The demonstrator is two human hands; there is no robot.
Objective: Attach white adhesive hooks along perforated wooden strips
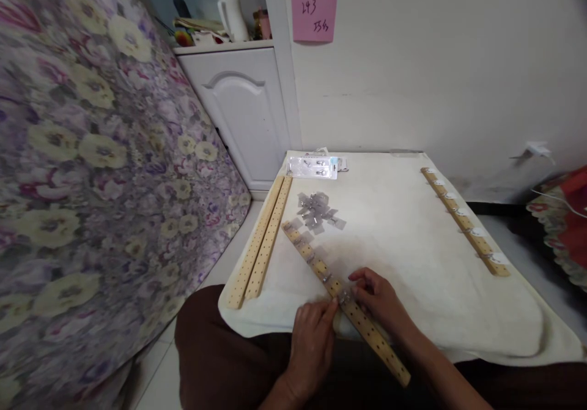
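A wooden strip with rows of holes (367, 329) lies aslant in front of me, its near end jutting past the table edge. Small metal clips with clear plastic tabs (325, 276) sit along its far half. My left hand (314, 335) is closed on the strip's left edge, thumb and forefinger beside a metal clip (343, 298). From the right, my right hand (376, 300) bends its fingers at that same clip; what its fingertips pinch is too small to make out. A loose pile of clear-tabbed metal clips (316, 208) lies beyond the strip.
Two bare holed strips (261, 245) lie along the table's left side. Another strip (463, 220) with several clips and whitish tabs lies at the right. Clear packaging (312, 167) rests at the back edge. A white cloth (389, 214) covers the table; a floral curtain (114, 183) hangs left.
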